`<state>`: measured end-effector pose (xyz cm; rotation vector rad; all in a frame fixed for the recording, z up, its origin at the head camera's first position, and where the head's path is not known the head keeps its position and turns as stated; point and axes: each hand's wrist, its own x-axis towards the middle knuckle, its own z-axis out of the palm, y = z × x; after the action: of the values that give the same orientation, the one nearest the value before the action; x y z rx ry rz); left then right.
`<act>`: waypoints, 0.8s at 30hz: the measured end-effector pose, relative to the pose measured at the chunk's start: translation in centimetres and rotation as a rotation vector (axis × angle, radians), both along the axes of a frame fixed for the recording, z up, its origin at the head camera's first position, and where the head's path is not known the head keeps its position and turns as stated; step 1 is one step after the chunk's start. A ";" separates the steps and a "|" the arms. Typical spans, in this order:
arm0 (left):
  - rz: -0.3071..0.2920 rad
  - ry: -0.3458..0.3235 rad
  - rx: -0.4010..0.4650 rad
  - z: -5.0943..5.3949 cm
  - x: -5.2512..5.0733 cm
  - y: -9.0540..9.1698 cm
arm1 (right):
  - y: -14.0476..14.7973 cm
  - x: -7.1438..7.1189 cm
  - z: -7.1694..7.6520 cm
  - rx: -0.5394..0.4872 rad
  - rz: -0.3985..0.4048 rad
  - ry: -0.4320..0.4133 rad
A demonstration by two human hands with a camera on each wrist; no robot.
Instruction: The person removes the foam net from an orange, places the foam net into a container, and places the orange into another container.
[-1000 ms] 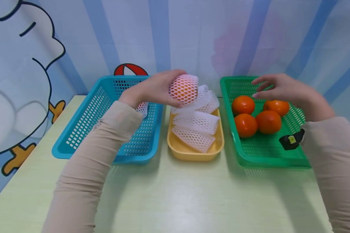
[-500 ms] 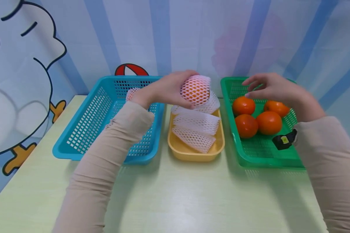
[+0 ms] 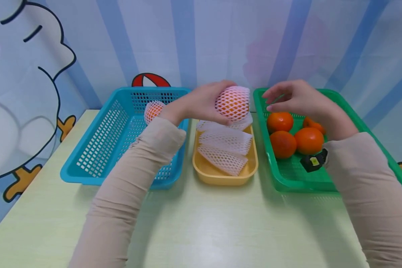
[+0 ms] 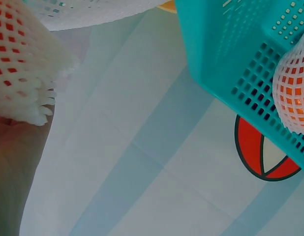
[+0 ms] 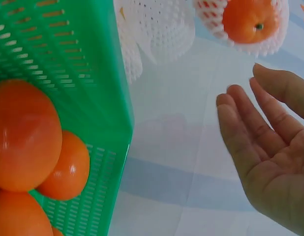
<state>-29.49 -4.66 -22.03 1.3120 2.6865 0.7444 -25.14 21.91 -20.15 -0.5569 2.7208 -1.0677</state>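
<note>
My left hand [image 3: 204, 104] grips a glossy orange-red fruit in a white foam net sleeve [image 3: 232, 103], above the yellow container [image 3: 224, 180]. In the right wrist view, the sleeve's open end bares the fruit [image 5: 248, 22] and its small green stem stub. My right hand [image 3: 299, 98] hovers over the back left of the green basket [image 3: 308, 186], fingers loosely bent and holding nothing. It is apart from the sleeved fruit. Below it lie several bare orange-red fruits [image 3: 309, 141], one partly hidden by the wrist. Several flat white foam net sleeves [image 3: 226, 140] lie in the yellow container.
To the left stands a blue basket [image 3: 74, 178] with a netted fruit [image 3: 153, 110] at its back, partly hidden by my left wrist. All three containers sit side by side on a pale table [image 3: 207, 227]. A striped cloth backdrop [image 3: 217, 44] rises directly behind them.
My left hand has carried the netted fruit rightward from beside the blue basket to over the yellow container. My right hand has moved left over the green basket, and the two hands are closer together.
</note>
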 end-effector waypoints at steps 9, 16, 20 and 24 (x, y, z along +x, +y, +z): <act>-0.012 -0.008 0.036 -0.2 0.0 0.5 | -1.5 -0.3 -0.6 -0.118 0.010 0.031; -0.019 -0.002 0.048 -0.1 0.0 0.9 | -2.3 -0.2 -0.8 -0.170 0.018 0.056; -0.015 -0.004 0.056 -0.1 0.0 1.0 | -2.6 -0.2 -0.9 -0.197 0.033 0.057; -0.015 0.006 0.057 -0.2 0.1 1.1 | -2.9 -0.1 -1.0 -0.225 0.051 0.039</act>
<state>-29.40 -3.53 -22.21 1.3479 2.6763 0.8221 -25.24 19.06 -21.13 -0.6825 2.6200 -1.3733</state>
